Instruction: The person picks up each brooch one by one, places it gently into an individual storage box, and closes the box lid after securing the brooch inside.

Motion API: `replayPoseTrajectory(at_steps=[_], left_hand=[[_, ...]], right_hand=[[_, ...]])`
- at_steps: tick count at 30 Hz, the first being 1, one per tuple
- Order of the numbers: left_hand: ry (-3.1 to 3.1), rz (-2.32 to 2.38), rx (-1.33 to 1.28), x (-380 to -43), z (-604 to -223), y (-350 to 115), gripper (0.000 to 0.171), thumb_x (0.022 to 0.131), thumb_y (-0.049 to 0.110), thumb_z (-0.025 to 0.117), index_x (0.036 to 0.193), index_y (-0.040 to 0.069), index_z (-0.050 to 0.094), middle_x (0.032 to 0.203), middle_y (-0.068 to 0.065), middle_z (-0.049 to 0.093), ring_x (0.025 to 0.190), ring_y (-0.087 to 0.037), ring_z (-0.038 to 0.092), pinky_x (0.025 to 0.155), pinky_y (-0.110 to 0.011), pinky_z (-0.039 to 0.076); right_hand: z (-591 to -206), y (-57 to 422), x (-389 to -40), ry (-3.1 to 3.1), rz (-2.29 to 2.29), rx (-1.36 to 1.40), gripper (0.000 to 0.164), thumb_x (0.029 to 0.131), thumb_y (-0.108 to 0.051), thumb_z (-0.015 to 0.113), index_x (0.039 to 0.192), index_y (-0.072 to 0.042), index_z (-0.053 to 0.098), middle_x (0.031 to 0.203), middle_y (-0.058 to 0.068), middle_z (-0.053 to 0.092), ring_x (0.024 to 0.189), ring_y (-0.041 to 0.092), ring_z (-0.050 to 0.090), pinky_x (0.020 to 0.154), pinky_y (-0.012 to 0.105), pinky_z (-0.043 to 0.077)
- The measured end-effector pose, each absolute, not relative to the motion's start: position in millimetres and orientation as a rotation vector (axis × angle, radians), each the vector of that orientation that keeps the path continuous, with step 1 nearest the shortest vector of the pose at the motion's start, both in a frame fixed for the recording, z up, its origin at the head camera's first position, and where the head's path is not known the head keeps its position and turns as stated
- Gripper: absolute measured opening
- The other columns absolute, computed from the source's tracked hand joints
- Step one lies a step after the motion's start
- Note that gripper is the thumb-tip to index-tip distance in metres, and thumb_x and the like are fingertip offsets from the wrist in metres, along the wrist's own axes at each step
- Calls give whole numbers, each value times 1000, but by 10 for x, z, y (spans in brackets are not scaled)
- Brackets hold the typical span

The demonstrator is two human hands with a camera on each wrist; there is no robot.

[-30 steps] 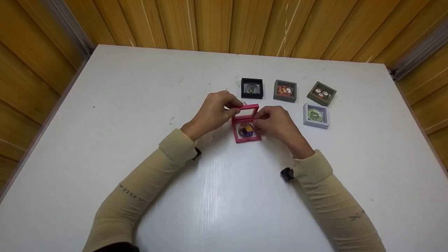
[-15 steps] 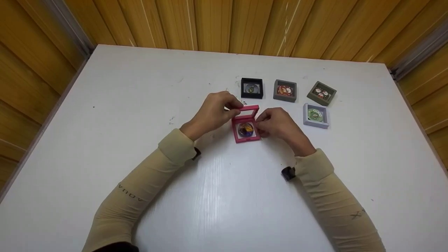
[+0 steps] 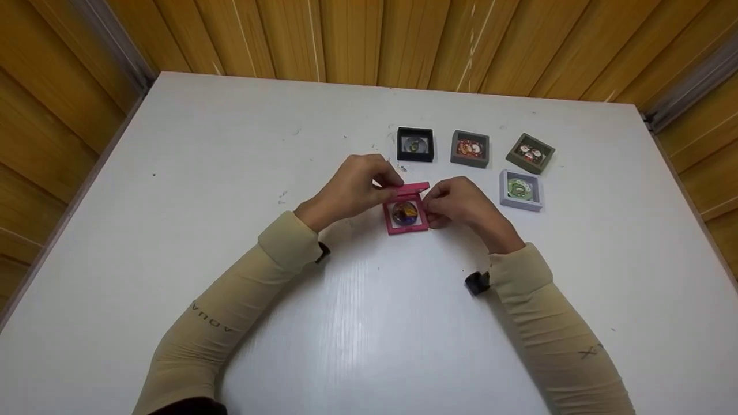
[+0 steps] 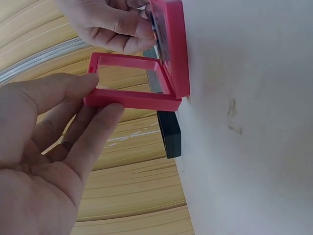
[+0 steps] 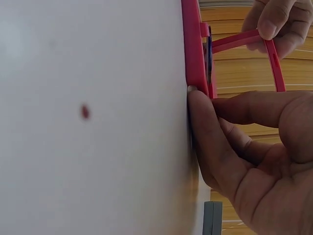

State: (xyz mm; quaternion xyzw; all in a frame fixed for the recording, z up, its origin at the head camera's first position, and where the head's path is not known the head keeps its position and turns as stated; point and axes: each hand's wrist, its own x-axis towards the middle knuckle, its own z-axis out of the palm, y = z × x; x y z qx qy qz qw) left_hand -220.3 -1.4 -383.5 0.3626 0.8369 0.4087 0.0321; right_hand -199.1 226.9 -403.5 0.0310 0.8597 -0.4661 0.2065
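A small pink hinged display case (image 3: 408, 230) lies on the white table in the head view, with its lid (image 3: 414, 188) tilted partway down over the base. Inside the base sits a round glossy badge (image 3: 405, 213) in yellow, purple and dark tones. My left hand (image 3: 360, 184) pinches the lid's free edge between thumb and fingers, as the left wrist view shows on the lid frame (image 4: 132, 102). At the base's right side, my right hand (image 3: 464, 204) pinches the edge, its thumb and index finger at the corner of the pink base (image 5: 195, 58).
Behind the pink case stands a black display case (image 3: 415, 144), with a grey one (image 3: 470, 148) to its right. Farther right are an olive case (image 3: 530, 153) and a pale lilac case (image 3: 520, 190). A wooden panel wall (image 3: 351, 43) borders the table's far edge.
My left hand has tipped the pink lid downward toward the base. My right hand's fingers have drawn back from the badge to the base's right edge.
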Motion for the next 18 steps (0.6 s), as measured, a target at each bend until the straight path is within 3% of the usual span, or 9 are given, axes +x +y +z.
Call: replayPoseTrajectory(at_steps=[13,18], left_hand=[[2568,1063,1343,-2146,-3829,2,11,81,4,77,92,5,74,88,-2,66,82,-11,63,74,-25,54],[2612,917,1426,-2095,-3819,27,10,81,4,76,91,5,73,86,-4,65,78,-15,62,70,-21,52]], right_hand=[[-4040,2283,-2019,2375,-1277,128,17,90,-4,59,102,6,64,91,17,66,68,16,67,66,31,58],[-4028,2274,-2009,2361,-1281,148,17,91,-5,59,104,5,64,92,18,67,68,17,68,67,31,58]])
